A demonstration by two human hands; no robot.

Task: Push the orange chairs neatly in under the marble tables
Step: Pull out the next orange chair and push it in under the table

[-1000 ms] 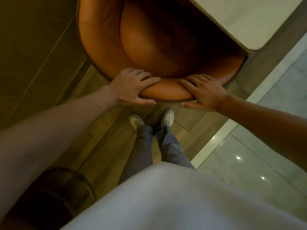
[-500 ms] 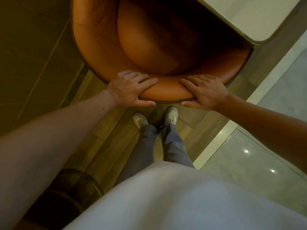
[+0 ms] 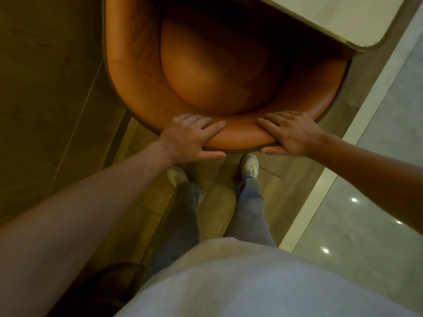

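Pushing step: left hand (image 3: 192, 136) and right hand (image 3: 295, 133), each grip curled round the chair (image 3: 137, 88) back; next, judged, slide it squarely under the bench (image 3: 343, 17).

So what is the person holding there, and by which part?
The orange chair, by the curved top rim of its backrest. The left hand and right hand both grip it, fingers over the rim, thumbs under its outer edge.

Wood-plank floor (image 3: 217, 200) beneath the grip — right of it a pale border strip (image 3: 320, 193), then glossy grey tiles (image 3: 377, 225) mirroring lights (image 3: 354, 199).
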